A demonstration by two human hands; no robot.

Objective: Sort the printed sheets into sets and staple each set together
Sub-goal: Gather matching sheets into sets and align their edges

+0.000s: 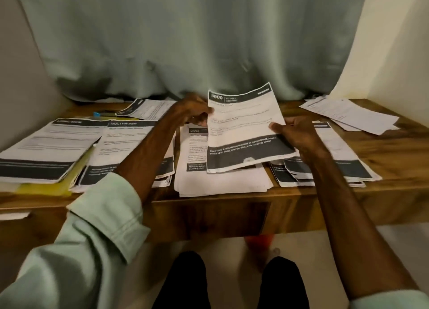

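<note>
Sorting step in hand; no stapling seen. Left of the fingers of the left hand (192, 111), two stacks lie on the table (394, 150): the far stack (46, 146) on a yellow folder (46, 188), and the second stack (125, 146), headed MULTI-ROOM. The left hand pinches the left edge of the sheet (243, 132), fingers curled; blur hides finer detail. The sheet is held tilted above the middle stack (220, 181). The right hand (299, 134) pinches its right edge, thumb on the face, fingers behind. The right stack (343, 155) lies beneath those fingers. Judgement: the next move calls for reading the heading and laying the sheet squarely on its matching stack.
</note>
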